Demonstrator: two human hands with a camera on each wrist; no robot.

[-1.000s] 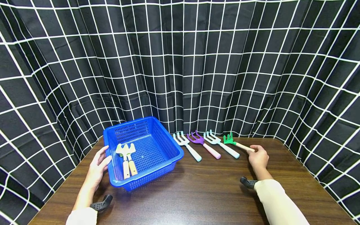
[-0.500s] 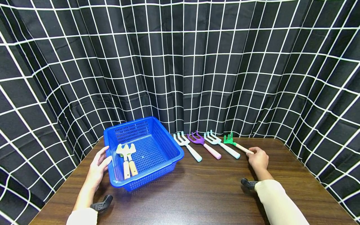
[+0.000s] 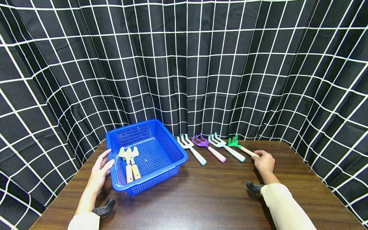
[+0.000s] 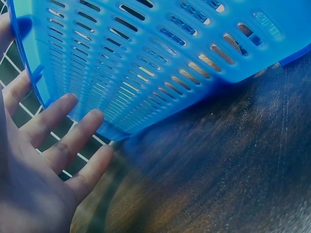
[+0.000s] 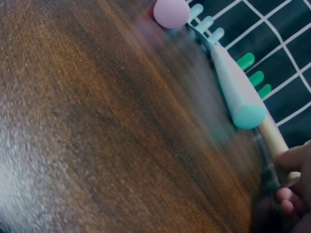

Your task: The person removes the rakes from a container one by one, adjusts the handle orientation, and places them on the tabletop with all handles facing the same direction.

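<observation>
At ten o'clock my relaxed left grip [image 3: 99,169] seemingly steadied the basket [image 3: 155,156]; at two my right grip [image 3: 264,163] pinched the green rake's handle [image 3: 248,151].

1. Right hand [image 5: 303,194], frame edge: pinches pale handle of green rake [image 5: 273,133] near its end.
2. Fork [image 5: 235,87], white handle, teal butt: partly hides rake.
3. Pink butt [image 5: 171,13], top, near fork's tines.
4. Brown table [image 5: 136,131]; gridded curtain [image 5: 265,39] behind.
</observation>
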